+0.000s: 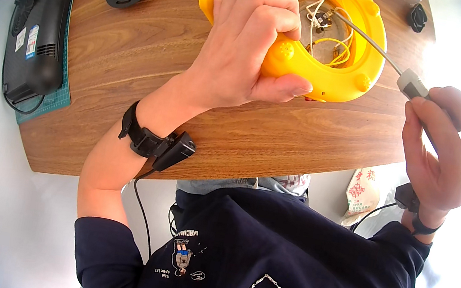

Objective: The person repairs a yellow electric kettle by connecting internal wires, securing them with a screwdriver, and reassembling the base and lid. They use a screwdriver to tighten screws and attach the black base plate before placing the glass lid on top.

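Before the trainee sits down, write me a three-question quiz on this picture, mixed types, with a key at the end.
1. Which hand holds the grey-handled metal screwdriver, and which grips the round yellow plastic housing?
2. True or false: the housing is fully covered over, with nothing inside it visible.
3. Fill in the colour: the thin gridded mat partly under the long black appliance is ____.

Key:
1. The right hand holds the screwdriver; the left hand grips the housing.
2. False; it is open, showing white and yellow wires.
3. Green.
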`<state>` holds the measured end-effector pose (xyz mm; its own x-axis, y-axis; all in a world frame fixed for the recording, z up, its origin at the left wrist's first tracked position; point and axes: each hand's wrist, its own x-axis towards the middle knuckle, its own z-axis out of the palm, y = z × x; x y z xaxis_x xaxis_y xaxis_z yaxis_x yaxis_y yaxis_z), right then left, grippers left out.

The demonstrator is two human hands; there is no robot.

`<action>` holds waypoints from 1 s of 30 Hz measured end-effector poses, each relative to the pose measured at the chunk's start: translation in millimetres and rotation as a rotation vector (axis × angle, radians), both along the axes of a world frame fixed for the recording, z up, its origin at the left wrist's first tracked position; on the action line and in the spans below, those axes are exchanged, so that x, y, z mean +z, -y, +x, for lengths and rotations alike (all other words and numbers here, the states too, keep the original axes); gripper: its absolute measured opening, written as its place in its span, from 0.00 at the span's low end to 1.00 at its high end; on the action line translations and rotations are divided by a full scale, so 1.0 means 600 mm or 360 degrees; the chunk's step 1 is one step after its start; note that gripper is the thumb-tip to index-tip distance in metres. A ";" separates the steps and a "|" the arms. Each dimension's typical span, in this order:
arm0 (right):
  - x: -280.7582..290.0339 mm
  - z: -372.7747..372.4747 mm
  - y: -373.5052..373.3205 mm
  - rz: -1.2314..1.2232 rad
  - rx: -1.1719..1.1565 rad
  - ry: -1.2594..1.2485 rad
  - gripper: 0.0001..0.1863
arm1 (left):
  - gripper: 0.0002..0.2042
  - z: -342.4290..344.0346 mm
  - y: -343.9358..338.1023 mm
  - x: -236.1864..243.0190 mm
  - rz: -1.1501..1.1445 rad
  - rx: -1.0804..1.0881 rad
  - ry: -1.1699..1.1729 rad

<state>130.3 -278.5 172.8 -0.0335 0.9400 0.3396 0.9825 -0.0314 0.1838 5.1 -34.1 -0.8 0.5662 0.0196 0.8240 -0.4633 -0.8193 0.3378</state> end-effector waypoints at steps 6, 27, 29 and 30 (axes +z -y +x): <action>0.024 -0.023 -0.020 -0.0183 0.0091 -0.0034 0.15 | 0.28 0.001 0.001 0.000 -0.0003 0.0019 0.0002; 0.027 0.159 0.007 -0.0330 -0.0151 -0.0321 0.15 | 0.28 -0.001 -0.001 0.002 -0.0032 -0.0005 -0.0019; 0.019 0.158 0.005 -0.0281 -0.0147 -0.0331 0.16 | 0.28 -0.002 -0.003 0.003 -0.0021 -0.0003 -0.0022; 0.014 0.156 0.008 -0.0242 -0.0161 -0.0325 0.16 | 0.28 -0.002 -0.003 0.003 -0.0015 -0.0004 -0.0022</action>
